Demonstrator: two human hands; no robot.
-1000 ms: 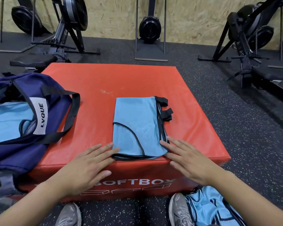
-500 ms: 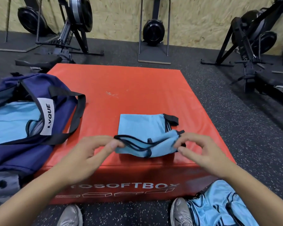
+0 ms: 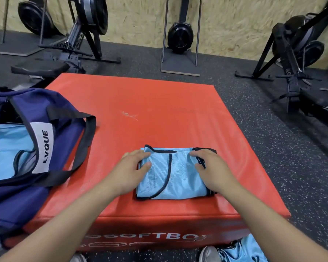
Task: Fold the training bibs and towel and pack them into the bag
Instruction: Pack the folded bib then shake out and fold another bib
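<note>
A light blue training bib (image 3: 175, 176), folded to a small rectangle, is held down on the red soft box (image 3: 159, 114) between the two hands. The left hand (image 3: 130, 172) is laid on its left edge with the fingers spread and nearly flat. The right hand (image 3: 211, 171) is pressed on its right edge, fingers relaxed over the black trim. To the left of the left hand, the open navy bag (image 3: 23, 167) is seen, with blue cloth inside it.
</note>
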